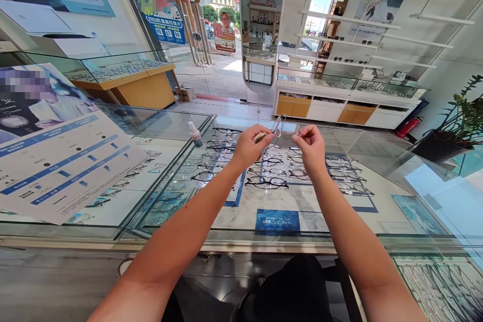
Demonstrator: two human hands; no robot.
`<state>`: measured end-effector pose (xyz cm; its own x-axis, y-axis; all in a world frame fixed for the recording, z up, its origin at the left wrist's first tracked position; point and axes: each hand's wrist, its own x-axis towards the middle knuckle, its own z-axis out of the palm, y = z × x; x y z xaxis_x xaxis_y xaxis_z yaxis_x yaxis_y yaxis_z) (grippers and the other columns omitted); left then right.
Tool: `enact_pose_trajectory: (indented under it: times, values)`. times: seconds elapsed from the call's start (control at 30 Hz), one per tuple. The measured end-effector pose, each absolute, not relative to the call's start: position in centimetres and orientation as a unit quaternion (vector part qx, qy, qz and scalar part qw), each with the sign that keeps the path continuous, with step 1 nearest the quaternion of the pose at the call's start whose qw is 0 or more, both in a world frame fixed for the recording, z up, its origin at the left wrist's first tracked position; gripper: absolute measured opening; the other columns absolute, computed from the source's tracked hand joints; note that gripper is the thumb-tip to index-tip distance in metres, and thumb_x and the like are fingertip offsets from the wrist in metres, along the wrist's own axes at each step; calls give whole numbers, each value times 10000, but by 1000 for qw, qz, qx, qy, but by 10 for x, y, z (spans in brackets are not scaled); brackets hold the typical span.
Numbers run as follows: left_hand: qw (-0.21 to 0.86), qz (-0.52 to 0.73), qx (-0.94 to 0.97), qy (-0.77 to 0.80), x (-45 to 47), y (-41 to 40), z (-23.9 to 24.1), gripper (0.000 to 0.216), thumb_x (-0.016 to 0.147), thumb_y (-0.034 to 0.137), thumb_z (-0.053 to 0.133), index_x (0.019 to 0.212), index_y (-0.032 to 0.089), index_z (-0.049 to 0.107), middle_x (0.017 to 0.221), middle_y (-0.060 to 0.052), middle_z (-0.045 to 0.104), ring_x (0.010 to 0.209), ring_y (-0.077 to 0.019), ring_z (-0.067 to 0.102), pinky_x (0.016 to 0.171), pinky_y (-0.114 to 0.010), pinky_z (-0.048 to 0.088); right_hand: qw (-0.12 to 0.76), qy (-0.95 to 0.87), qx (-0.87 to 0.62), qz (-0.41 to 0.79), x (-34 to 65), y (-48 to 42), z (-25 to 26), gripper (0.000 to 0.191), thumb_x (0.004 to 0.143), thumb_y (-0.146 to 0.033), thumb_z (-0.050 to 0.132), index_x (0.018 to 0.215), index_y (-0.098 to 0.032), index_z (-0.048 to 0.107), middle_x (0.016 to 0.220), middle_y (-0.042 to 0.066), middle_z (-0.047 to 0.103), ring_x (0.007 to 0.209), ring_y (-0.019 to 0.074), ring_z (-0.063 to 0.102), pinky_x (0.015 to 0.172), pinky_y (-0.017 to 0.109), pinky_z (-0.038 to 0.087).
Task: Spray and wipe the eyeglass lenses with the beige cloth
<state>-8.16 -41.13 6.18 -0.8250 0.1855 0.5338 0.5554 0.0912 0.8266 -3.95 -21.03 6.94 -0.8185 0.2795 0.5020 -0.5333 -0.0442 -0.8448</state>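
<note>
Both my arms reach out over a glass display counter [264, 234]. My left hand [251, 145] is closed in a pinch on one side of a thin, nearly clear pair of glasses [278, 128]. My right hand [310, 145] is closed in a pinch on the other side. The glasses are held in the air between the hands, above rows of spectacle frames [266, 181] that lie inside the case under the glass.
A small white spray bottle [195, 134] stands on the counter left of my hands. A large printed chart [60, 161] lies on the glass at left. A potted plant [453, 128] sits at right. An oval mirror [260, 25] and wall shelves stand beyond.
</note>
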Motion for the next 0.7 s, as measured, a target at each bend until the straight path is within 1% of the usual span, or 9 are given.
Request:
enact_pose_trajectory:
  times: [0.1, 0.13, 0.23, 0.33, 0.43, 0.57, 0.7]
  values:
    - [107, -599, -314, -729, -76, -411, 64, 274, 921, 491, 760, 907, 218, 742, 905, -20, 708, 530, -103, 531, 483, -266, 389, 221, -599, 130, 759, -40, -212, 72, 446, 686, -299, 867, 845, -267, 452, 825, -46, 496, 792, 149, 526, 786, 322, 454]
    - [81, -601, -321, -727, -74, -411, 65, 281, 927, 497, 752, 916, 217, 734, 908, -20, 702, 493, -94, 515, 455, -266, 375, 204, -591, 136, 768, -40, -212, 72, 472, 676, -291, 874, 844, -269, 433, 822, -50, 482, 784, 145, 511, 780, 319, 453]
    - [16, -614, -321, -721, -72, -411, 67, 294, 923, 504, 761, 923, 215, 708, 804, 3, 639, 390, -81, 458, 380, -262, 329, 175, -579, 147, 782, -41, -211, 72, 507, 670, -255, 878, 833, -270, 399, 812, -57, 452, 755, 137, 460, 750, 305, 435]
    - [-14, -620, -320, -717, -72, -413, 68, 297, 917, 500, 777, 909, 214, 699, 722, 22, 587, 359, -84, 448, 356, -255, 322, 162, -576, 153, 786, -40, -209, 72, 491, 676, -210, 865, 814, -264, 398, 807, -59, 441, 740, 131, 451, 735, 298, 413]
    - [-32, -618, -325, -715, -72, -415, 70, 311, 919, 512, 780, 903, 210, 706, 692, 19, 602, 348, -80, 427, 346, -246, 297, 144, -573, 160, 791, -39, -208, 73, 473, 677, -178, 849, 801, -259, 401, 807, -59, 440, 746, 132, 481, 746, 302, 409]
    - [-48, -616, -328, -715, -72, -417, 72, 324, 914, 516, 784, 895, 199, 714, 741, -2, 668, 351, -62, 405, 348, -237, 270, 127, -573, 170, 792, -37, -209, 74, 458, 694, -160, 822, 797, -259, 387, 797, -59, 430, 749, 139, 485, 757, 310, 412]
    - [-34, -604, -336, -722, -71, -419, 73, 313, 913, 498, 776, 887, 190, 727, 836, -19, 717, 382, -44, 396, 379, -234, 275, 117, -577, 182, 788, -35, -208, 76, 452, 684, -126, 778, 795, -261, 361, 776, -61, 398, 733, 144, 462, 735, 310, 392]
